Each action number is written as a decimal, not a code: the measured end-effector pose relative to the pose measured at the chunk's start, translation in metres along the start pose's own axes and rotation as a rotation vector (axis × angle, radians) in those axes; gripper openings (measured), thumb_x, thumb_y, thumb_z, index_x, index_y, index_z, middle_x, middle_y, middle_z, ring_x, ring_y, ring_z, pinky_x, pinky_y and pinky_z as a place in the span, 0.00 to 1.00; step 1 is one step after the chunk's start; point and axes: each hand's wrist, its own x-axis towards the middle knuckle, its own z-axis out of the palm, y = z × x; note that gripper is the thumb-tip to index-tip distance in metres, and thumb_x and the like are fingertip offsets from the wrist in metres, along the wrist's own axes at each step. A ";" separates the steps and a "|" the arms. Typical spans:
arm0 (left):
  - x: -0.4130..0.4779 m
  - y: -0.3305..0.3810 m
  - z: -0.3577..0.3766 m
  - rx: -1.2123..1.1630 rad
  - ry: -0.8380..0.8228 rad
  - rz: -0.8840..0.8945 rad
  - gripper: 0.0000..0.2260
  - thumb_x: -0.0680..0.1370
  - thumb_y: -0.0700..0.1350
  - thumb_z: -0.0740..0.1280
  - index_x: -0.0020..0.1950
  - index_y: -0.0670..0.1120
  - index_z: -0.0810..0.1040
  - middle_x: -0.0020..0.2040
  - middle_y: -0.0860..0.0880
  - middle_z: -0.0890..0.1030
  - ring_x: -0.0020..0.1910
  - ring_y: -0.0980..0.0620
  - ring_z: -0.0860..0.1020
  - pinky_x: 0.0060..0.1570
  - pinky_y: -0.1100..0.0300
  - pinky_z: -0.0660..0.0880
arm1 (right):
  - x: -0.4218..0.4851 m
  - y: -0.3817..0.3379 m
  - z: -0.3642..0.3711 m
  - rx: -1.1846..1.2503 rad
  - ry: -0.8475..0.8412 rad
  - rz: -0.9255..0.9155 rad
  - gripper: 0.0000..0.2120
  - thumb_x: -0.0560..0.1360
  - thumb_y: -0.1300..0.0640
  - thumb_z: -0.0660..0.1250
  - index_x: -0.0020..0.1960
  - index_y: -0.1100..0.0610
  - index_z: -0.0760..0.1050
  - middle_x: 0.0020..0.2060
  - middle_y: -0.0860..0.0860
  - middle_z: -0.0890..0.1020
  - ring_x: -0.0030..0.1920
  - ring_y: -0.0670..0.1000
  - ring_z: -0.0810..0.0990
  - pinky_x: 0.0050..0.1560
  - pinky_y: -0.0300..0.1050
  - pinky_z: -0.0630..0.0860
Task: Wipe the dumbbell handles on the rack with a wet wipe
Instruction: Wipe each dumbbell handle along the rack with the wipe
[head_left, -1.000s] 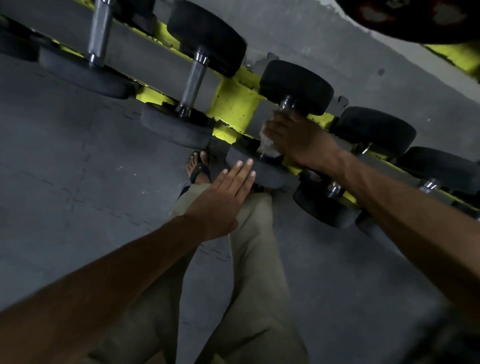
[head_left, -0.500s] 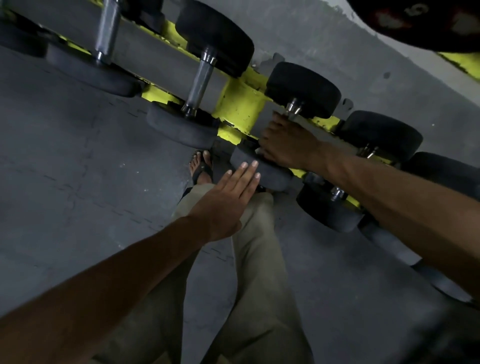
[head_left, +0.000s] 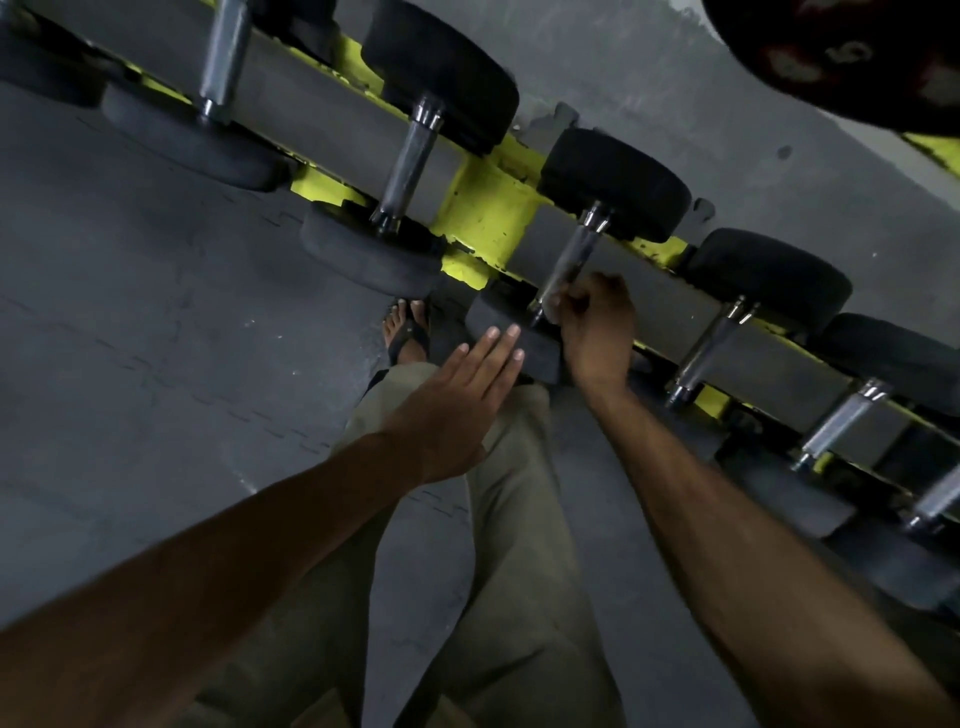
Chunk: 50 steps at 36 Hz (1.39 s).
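Black-headed dumbbells lie in a row across a yellow and grey rack (head_left: 488, 218). My right hand (head_left: 597, 327) is curled at the near end of one chrome dumbbell handle (head_left: 574, 260), next to that dumbbell's near head (head_left: 498, 322). The wet wipe is hidden inside its fingers. My left hand (head_left: 462, 400) hovers flat with straight fingers, its fingertips just short of the same head, and holds nothing.
More dumbbells sit to the left (head_left: 410, 161) and to the right (head_left: 711, 343) on the rack. Grey rubber floor tiles (head_left: 156, 338) spread to the left. My trouser legs (head_left: 519, 519) and a sandalled foot (head_left: 408, 332) are below the rack. A dark weight plate (head_left: 857, 57) hangs top right.
My right hand has slid down the handle from its far end to its near end, uncovering most of the chrome bar. My left hand has barely moved.
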 end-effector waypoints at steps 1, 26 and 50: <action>0.000 -0.001 -0.001 0.010 -0.005 0.005 0.46 0.77 0.52 0.63 0.83 0.34 0.38 0.83 0.32 0.37 0.84 0.34 0.43 0.81 0.40 0.54 | -0.003 -0.003 -0.001 0.074 0.006 0.134 0.09 0.77 0.55 0.70 0.44 0.62 0.78 0.45 0.59 0.82 0.45 0.58 0.80 0.40 0.42 0.62; 0.004 0.004 0.003 0.035 0.012 -0.004 0.48 0.73 0.52 0.61 0.82 0.32 0.39 0.81 0.29 0.36 0.83 0.31 0.45 0.80 0.38 0.55 | 0.048 -0.017 -0.024 0.660 -0.411 0.624 0.14 0.72 0.73 0.61 0.36 0.56 0.72 0.31 0.50 0.74 0.30 0.47 0.71 0.30 0.39 0.69; 0.003 0.010 0.004 0.062 -0.011 -0.047 0.42 0.75 0.49 0.54 0.82 0.31 0.38 0.81 0.28 0.37 0.83 0.30 0.44 0.81 0.38 0.53 | 0.033 0.029 -0.017 -0.752 -0.278 -1.072 0.20 0.79 0.67 0.59 0.70 0.62 0.73 0.70 0.59 0.74 0.74 0.61 0.69 0.77 0.60 0.61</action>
